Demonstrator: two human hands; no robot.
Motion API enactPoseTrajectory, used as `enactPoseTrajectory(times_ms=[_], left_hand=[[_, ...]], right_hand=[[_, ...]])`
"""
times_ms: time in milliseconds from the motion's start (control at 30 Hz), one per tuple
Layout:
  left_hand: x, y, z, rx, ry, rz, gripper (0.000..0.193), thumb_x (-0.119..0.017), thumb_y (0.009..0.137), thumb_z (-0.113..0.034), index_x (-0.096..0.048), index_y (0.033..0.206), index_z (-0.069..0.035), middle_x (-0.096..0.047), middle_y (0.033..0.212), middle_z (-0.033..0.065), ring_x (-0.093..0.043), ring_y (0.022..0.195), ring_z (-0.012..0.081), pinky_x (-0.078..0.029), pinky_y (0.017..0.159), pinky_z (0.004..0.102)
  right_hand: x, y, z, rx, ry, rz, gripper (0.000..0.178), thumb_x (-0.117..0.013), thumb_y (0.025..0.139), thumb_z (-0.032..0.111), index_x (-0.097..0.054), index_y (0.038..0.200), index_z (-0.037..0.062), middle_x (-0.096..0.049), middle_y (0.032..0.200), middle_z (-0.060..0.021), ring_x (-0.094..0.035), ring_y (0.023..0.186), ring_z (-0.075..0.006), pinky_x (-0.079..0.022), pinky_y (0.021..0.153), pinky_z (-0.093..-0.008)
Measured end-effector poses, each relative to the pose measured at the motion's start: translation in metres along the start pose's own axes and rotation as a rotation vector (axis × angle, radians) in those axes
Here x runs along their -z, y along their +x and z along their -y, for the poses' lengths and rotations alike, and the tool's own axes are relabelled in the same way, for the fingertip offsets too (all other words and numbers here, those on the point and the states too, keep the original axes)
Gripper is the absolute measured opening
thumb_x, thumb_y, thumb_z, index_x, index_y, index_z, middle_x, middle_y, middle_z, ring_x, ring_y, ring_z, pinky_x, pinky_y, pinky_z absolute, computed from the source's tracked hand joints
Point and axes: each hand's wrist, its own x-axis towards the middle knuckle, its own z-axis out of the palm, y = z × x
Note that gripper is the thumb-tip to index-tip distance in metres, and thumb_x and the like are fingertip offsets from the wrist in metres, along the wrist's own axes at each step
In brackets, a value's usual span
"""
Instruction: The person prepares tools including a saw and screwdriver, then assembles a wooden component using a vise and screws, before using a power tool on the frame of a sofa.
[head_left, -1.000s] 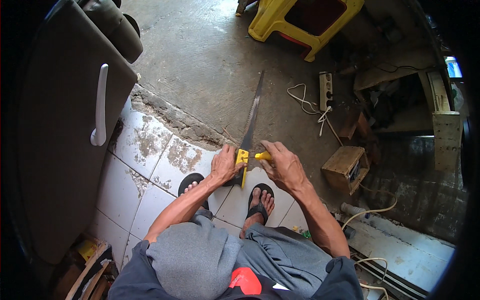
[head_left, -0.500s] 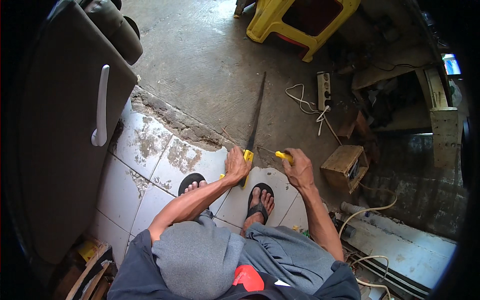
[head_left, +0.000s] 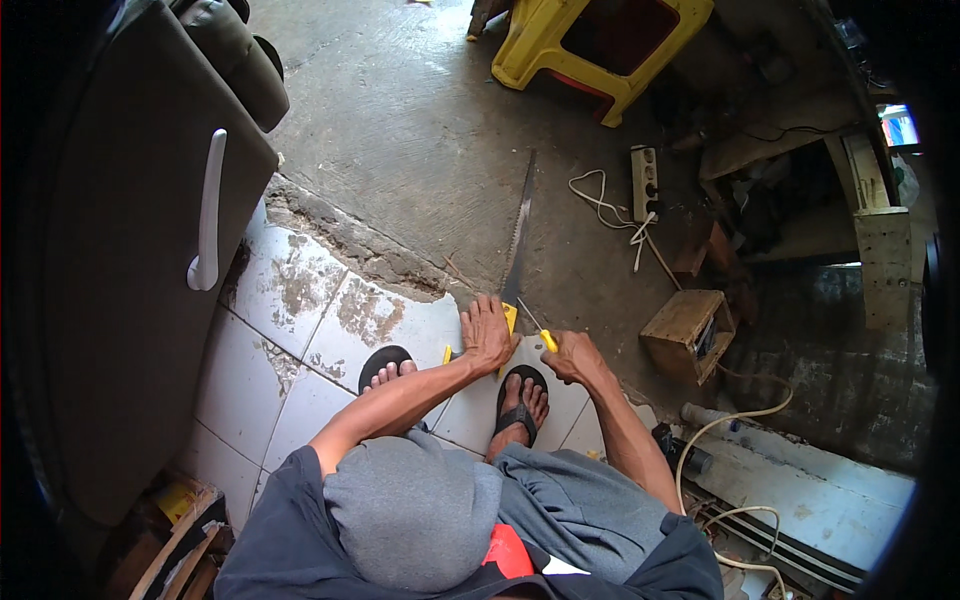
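A hand saw (head_left: pixel 519 245) points away from me over the concrete, its long dark blade toothed along the left edge. My left hand (head_left: pixel 487 335) presses on its yellow handle (head_left: pixel 510 320) near the blade's base, covering much of it. My right hand (head_left: pixel 575 358) is closed round the yellow handle of a thin-shafted screwdriver (head_left: pixel 549 341). The screwdriver's tip lies beside the base of the blade, and whether it touches cannot be made out. Another yellow piece (head_left: pixel 447 354) shows left of my left wrist, partly hidden.
My sandalled feet stand on broken white tiles (head_left: pixel 285 345) bordering rough concrete. A dark panel with a white handle (head_left: pixel 208 215) rises at left. A yellow stool (head_left: pixel 535 50) stands ahead. At right are a power strip (head_left: pixel 645 180), a wooden box (head_left: pixel 685 335) and loose cable.
My right hand has moved left and nearer to me, and the screwdriver now slants toward the blade's base. My left hand has shifted slightly right, and the saw has turned, showing its teeth.
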Motion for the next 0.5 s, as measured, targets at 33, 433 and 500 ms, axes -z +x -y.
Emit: enactPoseTrajectory(times_ms=[33,433,500], left_hand=[[-0.002,0.003,0.006,0.008,0.03,-0.023,0.065,-0.081,0.07,-0.034,-0.05,0.117,-0.003,-0.049,0.117,0.0168,-0.05,0.107,0.0329,-0.041,0.089,0.0468],[0.092,0.009,0.065,0.26,-1.547,0.522,0.055,-0.062,0.09,-0.017,-0.045,0.141,-0.001,-0.059,0.122,0.0129,-0.063,0.095,0.0187,-0.058,0.071,0.0308],[0.088,-0.002,0.073,0.265,-1.646,0.553,0.055,-0.06,0.091,-0.018,-0.044,0.141,-0.001,-0.059,0.124,0.0129,-0.064,0.095,0.0203,-0.059,0.069,0.031]], right_hand=[[0.003,-0.002,0.008,0.083,-0.124,-0.089,0.038,-0.061,0.081,0.029,-0.067,0.106,0.0014,-0.07,0.091,-0.0263,-0.067,0.09,-0.0454,-0.053,0.08,-0.0521],[-0.004,0.0,-0.007,0.032,-0.268,-0.448,0.044,-0.062,0.087,0.024,-0.058,0.126,0.0029,-0.064,0.118,-0.026,-0.06,0.114,-0.0394,-0.047,0.097,-0.0487],[-0.001,0.007,0.005,0.283,0.02,-0.408,0.051,-0.064,0.087,0.027,-0.056,0.13,0.0011,-0.06,0.124,-0.0272,-0.056,0.12,-0.0404,-0.044,0.102,-0.0458]])
